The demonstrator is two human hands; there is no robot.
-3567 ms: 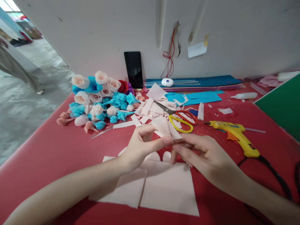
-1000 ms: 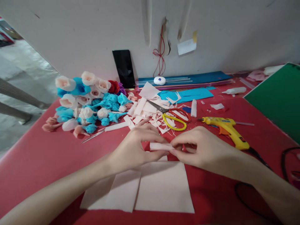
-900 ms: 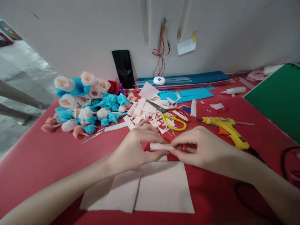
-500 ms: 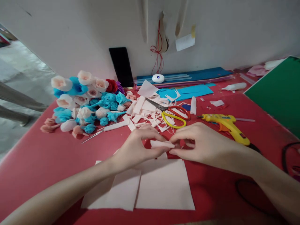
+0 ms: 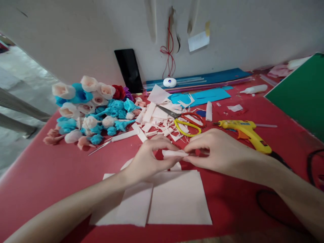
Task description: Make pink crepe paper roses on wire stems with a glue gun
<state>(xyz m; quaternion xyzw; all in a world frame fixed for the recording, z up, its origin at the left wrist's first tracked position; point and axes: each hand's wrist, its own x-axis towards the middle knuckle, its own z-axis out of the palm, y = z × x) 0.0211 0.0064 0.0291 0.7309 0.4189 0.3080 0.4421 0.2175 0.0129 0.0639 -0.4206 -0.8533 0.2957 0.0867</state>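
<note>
Paper (image 5: 172,154) is pinched in the nearly closed left grip (image 5: 146,157) and right grip (image 5: 216,145); a bottle (image 5: 256,89), contents hidden, lies beyond.

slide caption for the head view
Left hand and right hand pinch a pale paper piece above a red table, scissors and glue gun beyond.

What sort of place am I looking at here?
Probably a handicraft workspace: there's a heap of artificial flowers, scissors lying on pale paper scraps, and a yellow hot-glue gun. Whether home or workshop, I can't tell.
</note>
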